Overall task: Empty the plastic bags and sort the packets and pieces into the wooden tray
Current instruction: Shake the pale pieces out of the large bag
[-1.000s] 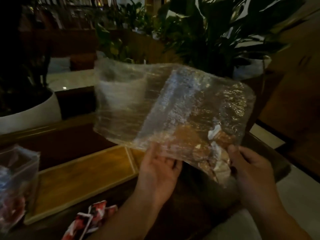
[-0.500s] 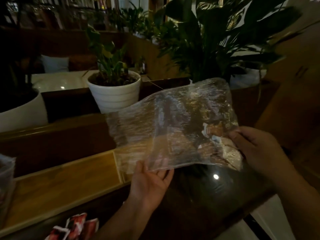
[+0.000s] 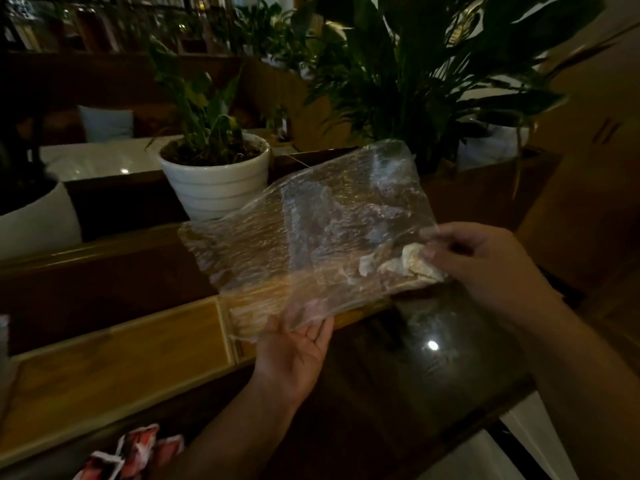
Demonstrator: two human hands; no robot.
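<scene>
The plastic bag (image 3: 311, 244) has dropped lower over the wooden tray (image 3: 114, 368), left hand (image 3: 294, 355) grasping its bottom edge, right hand (image 3: 485, 268) pinching the corner with the pieces (image 3: 398, 265) unemptied, tray apparently bare, red packets (image 3: 131, 455) loose at lower left.

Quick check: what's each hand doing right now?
Left hand: gripping the lower edge of the clear plastic bag.
Right hand: pinching the bag's right corner, where the pale pieces sit.
</scene>
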